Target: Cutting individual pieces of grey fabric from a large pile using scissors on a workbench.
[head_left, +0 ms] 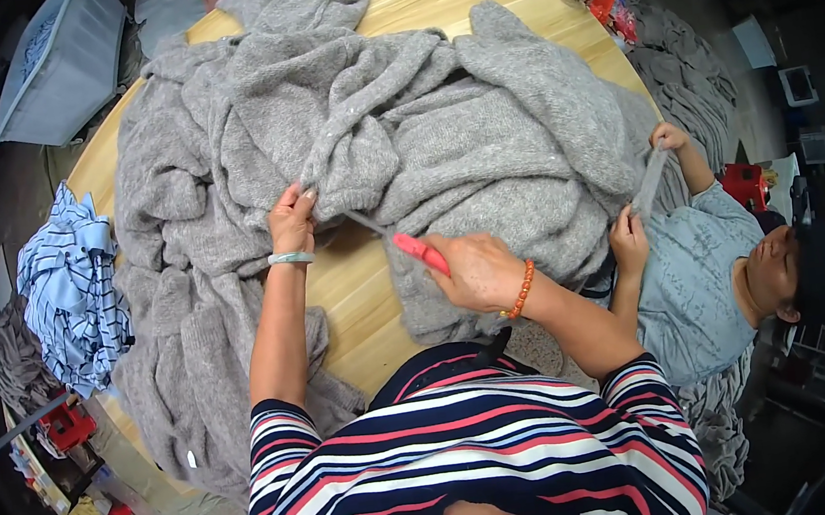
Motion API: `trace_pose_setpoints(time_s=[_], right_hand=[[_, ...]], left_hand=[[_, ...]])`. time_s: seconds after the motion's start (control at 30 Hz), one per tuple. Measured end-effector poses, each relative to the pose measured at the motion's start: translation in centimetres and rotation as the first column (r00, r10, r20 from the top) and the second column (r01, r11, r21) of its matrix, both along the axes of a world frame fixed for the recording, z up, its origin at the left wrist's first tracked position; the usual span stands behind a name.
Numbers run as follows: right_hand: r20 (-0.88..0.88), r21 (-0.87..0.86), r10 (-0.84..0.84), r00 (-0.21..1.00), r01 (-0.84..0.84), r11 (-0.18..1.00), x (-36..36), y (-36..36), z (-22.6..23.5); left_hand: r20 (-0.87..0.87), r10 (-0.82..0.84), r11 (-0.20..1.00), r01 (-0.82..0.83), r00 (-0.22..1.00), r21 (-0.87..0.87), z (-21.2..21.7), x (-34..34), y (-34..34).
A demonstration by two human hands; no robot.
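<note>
Pinching a grey knit garment (321,151) at its near edge, the left hand (292,220) that I monitor remotely has its thumb and fingertips clamped together on the cloth. The garment lies just beyond those fingertips, bunched on the table (350,284); I judge that the pinch steadies the edge. The right hand (479,271) has its fingers closed around the handle of a red-handled tool (420,254), whose slim metal shaft (366,223) points toward the left fingers. I read this grip as chosen to direct the shaft; I cannot tell whether its tip touches the cloth. A grey knit pile (511,146) spreads beyond the right fingers, probably resting on the surface so that the hands bear little weight. Well left of the left fingers sits a blue striped bundle (74,293), set apart, I presume, to separate it from the grey cloth. Well right of the right fingers, a co-worker's hands (629,240) hold a grey strip (653,182) between them, apparently to stretch it.
</note>
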State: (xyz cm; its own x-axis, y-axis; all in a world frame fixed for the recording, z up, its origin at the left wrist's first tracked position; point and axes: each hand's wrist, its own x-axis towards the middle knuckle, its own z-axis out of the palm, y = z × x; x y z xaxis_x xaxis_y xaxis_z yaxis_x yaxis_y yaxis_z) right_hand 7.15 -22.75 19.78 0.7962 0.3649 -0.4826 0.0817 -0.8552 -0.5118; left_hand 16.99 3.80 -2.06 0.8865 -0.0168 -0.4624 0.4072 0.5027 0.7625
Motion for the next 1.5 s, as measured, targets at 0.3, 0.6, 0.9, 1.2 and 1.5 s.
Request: trace_pose_setpoints(time_s=[0.3,0.6,0.9,1.2,1.5], right_hand=[[0.05,-0.018,-0.122,0.991,0.123,0.992,1.2,0.2,-0.7],[0.017,0.046,-0.112,0.994,0.112,0.993,1.2,-0.9,-1.6],[0.042,0.112,-0.156,0.987,0.15,0.982,1.3,-1.5,-1.7],[0.069,0.068,-0.173,0.982,0.169,0.983,4.7,-2.5,-2.0],[0.025,0.015,-0.131,0.991,0.13,0.991,7.2,-2.8,-2.3]], left_hand=[[0.023,-0.071,0.984,0.067,0.997,0.162,1.0,-0.1,0.3],[-0.049,-0.479,0.277,0.204,0.876,0.939,6.2,1.4,-0.6],[0.287,-0.538,0.128,-0.26,0.793,0.957,1.3,9.2,-3.2],[0.14,-0.373,0.708,0.184,0.917,0.682,2.0,9.3,-2.8],[0.137,-0.369,0.769,0.219,0.919,0.601,2.7,7.7,-3.2]])
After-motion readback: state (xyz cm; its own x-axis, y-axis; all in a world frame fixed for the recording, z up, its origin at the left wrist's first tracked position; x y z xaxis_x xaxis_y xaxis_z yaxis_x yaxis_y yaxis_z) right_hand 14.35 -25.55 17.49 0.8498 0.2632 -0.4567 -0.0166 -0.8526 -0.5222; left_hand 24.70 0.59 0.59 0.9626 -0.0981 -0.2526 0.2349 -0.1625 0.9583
